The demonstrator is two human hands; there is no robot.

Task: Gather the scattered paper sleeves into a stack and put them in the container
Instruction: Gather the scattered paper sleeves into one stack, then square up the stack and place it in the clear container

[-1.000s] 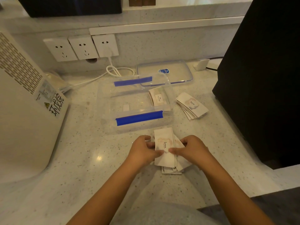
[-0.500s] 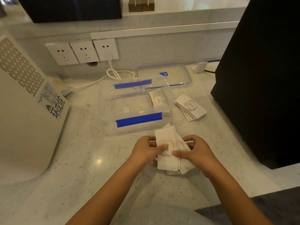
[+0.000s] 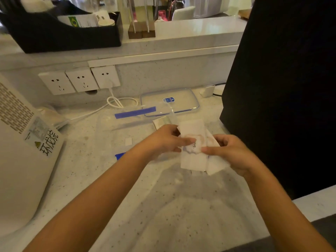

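A loose bundle of white paper sleeves [image 3: 193, 157] with a faint pink print is held above the counter, at the right front corner of the clear container [image 3: 116, 131] with blue clips. My left hand [image 3: 163, 140] pinches its left edge, thumb on top. My right hand [image 3: 229, 151] grips its right side. Another sleeve [image 3: 161, 122] lies inside the container, partly hidden behind my left hand. The second pile of sleeves on the counter is hidden behind the held bundle.
The container's clear lid [image 3: 181, 100] lies behind it. A white appliance [image 3: 20, 160] stands at the left, a tall black machine [image 3: 283, 88] at the right. Wall sockets [image 3: 80, 80] and a white cable [image 3: 116, 102] run along the back wall.
Both hands have lifted the bundle of sleeves off the counter and carried it forward and right, toward the container's right end. The camera has tilted up.
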